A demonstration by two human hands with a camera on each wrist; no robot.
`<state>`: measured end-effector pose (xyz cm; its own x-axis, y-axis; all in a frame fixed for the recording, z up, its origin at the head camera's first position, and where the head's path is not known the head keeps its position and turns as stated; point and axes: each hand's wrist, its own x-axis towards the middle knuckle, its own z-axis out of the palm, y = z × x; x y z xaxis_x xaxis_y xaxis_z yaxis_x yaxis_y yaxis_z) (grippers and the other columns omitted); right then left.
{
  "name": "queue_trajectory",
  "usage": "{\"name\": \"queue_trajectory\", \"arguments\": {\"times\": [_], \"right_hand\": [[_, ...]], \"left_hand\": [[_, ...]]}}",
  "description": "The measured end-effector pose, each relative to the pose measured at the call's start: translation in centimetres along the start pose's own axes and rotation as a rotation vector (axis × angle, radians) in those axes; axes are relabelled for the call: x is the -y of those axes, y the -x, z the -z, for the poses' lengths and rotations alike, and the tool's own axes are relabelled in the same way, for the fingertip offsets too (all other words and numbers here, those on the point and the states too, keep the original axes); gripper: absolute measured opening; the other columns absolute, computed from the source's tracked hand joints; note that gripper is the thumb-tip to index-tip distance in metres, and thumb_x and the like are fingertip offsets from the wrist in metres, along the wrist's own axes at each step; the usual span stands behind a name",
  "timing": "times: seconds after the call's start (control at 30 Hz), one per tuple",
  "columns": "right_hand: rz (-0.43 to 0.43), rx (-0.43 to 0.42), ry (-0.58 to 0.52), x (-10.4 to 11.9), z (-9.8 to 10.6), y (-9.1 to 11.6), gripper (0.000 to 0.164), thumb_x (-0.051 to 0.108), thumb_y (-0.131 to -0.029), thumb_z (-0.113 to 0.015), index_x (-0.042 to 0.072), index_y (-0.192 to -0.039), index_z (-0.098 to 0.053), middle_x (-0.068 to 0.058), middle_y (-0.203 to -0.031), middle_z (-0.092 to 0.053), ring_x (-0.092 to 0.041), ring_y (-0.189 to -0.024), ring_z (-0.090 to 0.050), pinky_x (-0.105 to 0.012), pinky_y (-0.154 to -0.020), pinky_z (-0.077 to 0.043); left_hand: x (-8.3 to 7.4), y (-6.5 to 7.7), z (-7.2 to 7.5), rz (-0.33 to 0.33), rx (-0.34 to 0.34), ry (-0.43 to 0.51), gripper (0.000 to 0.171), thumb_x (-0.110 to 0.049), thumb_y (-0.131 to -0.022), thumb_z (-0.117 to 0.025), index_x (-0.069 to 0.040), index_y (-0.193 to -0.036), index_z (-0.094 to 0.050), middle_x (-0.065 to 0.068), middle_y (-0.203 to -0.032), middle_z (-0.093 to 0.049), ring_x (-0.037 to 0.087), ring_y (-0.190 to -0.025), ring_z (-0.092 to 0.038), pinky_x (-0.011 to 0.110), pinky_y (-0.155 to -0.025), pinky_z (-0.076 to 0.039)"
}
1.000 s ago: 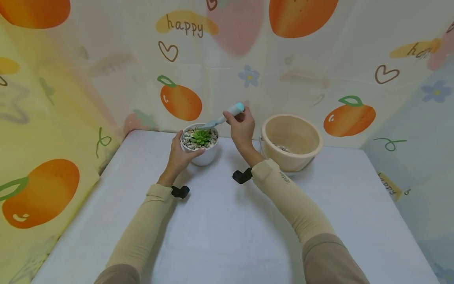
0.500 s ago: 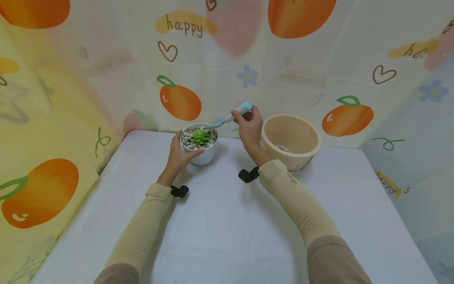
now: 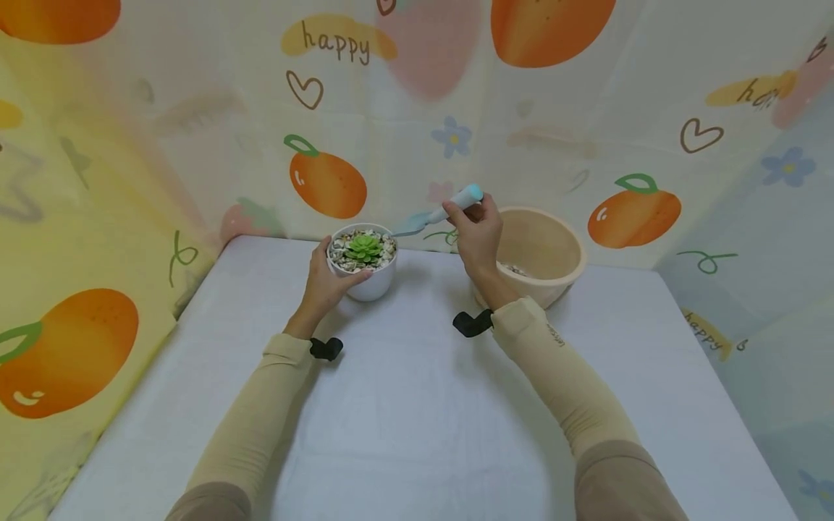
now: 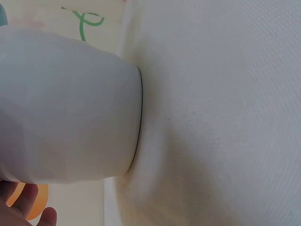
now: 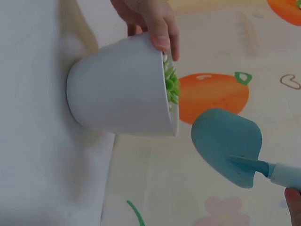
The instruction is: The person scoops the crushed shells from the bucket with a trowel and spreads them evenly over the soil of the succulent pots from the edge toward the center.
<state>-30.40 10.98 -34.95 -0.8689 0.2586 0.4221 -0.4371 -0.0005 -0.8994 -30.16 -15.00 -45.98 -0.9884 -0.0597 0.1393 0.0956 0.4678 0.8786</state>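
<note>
A white flower pot [image 3: 373,284] stands upright on the table, holding a green succulent [image 3: 364,248] set among small pale pebbles [image 3: 384,258]. My left hand [image 3: 328,284] grips the pot from its left side, with the thumb along the near rim. In my right hand [image 3: 481,242], the handle of a small blue trowel [image 3: 413,223] is pinched between thumb and fingers. The trowel's blade points left, just beyond the pot's right rim. In the right wrist view the blade [image 5: 225,141] shows apart from the pot, with nothing visible on it.
Right behind my right hand stands a cream bucket [image 3: 550,242] with some pebbles [image 3: 515,269] at its bottom. A white cloth covers the table [image 3: 417,405]. Close behind the pot hangs a fruit-printed curtain [image 3: 404,137].
My right hand has drawn the trowel to the right, from over the pebbles to just outside the pot's rim. The left hand keeps its hold on the pot.
</note>
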Motion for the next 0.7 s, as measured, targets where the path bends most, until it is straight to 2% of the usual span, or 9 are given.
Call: {"name": "queue_trajectory", "arguments": {"times": [0.13, 0.3, 0.47, 0.7], "right_hand": [[0.019, -0.015, -0.024, 0.1, 1.0, -0.3, 0.026, 0.011, -0.086, -0.074, 0.000, -0.105, -0.061, 0.004, -0.085, -0.066, -0.008, -0.083, -0.067, -0.027, -0.079, -0.059], [0.004, -0.048, -0.121, 0.6, 2.4, -0.8, 0.021, 0.004, -0.084, -0.074, 0.003, -0.102, -0.062, 0.003, -0.083, -0.066, -0.009, -0.083, -0.069, -0.030, -0.080, -0.059], [-0.011, -0.059, -0.154, 1.1, 3.7, -1.1, 0.019, 0.002, -0.084, -0.074, 0.007, -0.099, -0.063, 0.003, -0.083, -0.068, -0.011, -0.083, -0.070, -0.028, -0.077, -0.059], [-0.012, -0.051, -0.165, 1.7, 5.8, -1.5, 0.018, 0.001, -0.085, -0.072, 0.006, -0.101, -0.066, 0.001, -0.086, -0.070, -0.013, -0.086, -0.070, -0.027, -0.077, -0.059]], "left_hand": [[0.2, -0.1, 0.0, -0.009, -0.006, -0.004, 0.112, -0.042, -0.073, -0.083, -0.008, -0.155, -0.015, 0.019, -0.156, -0.024, 0.034, -0.144, -0.027, 0.055, -0.118, -0.024], [0.0, -0.1, 0.2, -0.020, -0.003, -0.028, 0.113, -0.044, -0.072, -0.083, -0.006, -0.154, -0.016, 0.021, -0.155, -0.026, 0.035, -0.144, -0.028, 0.055, -0.118, -0.025], [-0.2, -0.1, 0.7, -0.010, 0.032, -0.043, 0.114, -0.047, -0.073, -0.083, -0.006, -0.155, -0.014, 0.021, -0.155, -0.025, 0.036, -0.143, -0.027, 0.057, -0.117, -0.025], [-0.5, -0.1, 1.3, 0.011, 0.091, -0.012, 0.115, -0.048, -0.074, -0.082, -0.007, -0.156, -0.012, 0.019, -0.158, -0.021, 0.036, -0.146, -0.023, 0.060, -0.117, -0.022]]}}
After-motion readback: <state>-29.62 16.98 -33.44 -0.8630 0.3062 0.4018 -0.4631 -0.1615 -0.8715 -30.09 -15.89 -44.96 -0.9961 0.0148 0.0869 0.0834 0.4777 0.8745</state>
